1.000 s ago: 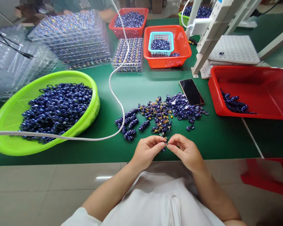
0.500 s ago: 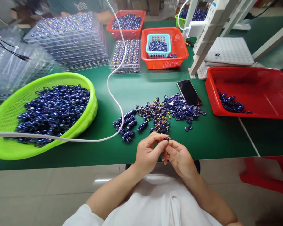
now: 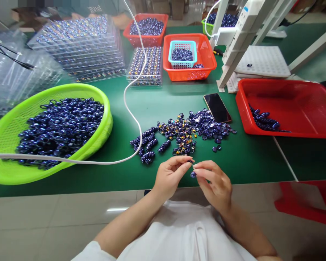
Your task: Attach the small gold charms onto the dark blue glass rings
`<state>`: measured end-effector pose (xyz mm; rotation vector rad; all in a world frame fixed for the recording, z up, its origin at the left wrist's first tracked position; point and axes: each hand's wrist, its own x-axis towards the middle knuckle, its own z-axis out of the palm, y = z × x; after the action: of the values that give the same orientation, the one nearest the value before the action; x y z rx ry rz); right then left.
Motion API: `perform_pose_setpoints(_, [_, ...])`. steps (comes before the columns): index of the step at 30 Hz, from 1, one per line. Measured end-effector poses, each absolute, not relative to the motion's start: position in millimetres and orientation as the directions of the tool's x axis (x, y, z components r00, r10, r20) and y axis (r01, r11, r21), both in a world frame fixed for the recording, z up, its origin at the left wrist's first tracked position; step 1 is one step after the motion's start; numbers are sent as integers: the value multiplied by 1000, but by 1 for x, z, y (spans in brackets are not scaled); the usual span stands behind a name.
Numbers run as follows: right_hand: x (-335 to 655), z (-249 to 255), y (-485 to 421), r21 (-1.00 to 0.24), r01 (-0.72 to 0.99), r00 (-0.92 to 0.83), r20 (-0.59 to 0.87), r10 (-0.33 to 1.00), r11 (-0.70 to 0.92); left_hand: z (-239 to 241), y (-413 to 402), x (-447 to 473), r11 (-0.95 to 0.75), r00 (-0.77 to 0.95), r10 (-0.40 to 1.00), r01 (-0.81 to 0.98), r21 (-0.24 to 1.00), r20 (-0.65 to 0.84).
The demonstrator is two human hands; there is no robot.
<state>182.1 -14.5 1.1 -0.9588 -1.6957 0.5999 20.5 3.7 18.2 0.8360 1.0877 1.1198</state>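
Observation:
My left hand [image 3: 170, 177] is closed in a pinch, with a small dark piece [image 3: 190, 161] between thumb and forefinger; its exact shape is too small to tell. Just to the right, my right hand [image 3: 216, 185] pinches a shiny dark-blue round cap [image 3: 193, 174] by the fingertips. Both hands are close together over the table's front edge. Beyond them lie a pile of dark-blue round caps [image 3: 206, 121], a heap of rings with yellow bits [image 3: 180, 132] and several stacked rolls of dark-blue rings [image 3: 163, 146].
A green basket [image 3: 108, 119] of dark-blue rings stands left, a red tray [image 3: 301, 108] right. A phone [image 3: 217, 108] touches the caps. A white cable [image 3: 127, 105] crosses the table. Behind are stacked clear trays [image 3: 97, 59], an orange basket [image 3: 189, 74] and a metal post [image 3: 235, 50].
My right hand has drawn slightly right and turned, so the round cap at its fingertips now shows below the left fingertips. My left hand has barely moved and keeps its pinch.

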Motion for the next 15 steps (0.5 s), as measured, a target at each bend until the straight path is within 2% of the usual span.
perform_pose_setpoints(2, [184, 4, -13, -707, 348, -223, 575, 787, 615, 18, 4, 20, 257, 72, 966, -275, 927, -247])
perform_pose_setpoints(4, [184, 4, -13, -709, 359, -250, 554, 794, 608, 18, 4, 18, 265, 85, 964, -265, 927, -252])
perform_pose_setpoints(9, [181, 3, -16, -793, 366, -94, 490, 867, 487, 16, 3, 13, 297, 129, 953, -230, 927, -273])
perform_pose_setpoints(15, [178, 7, -14, -774, 380, -89, 515, 853, 507, 12, 1, 10, 249, 167, 961, -175, 953, -221])
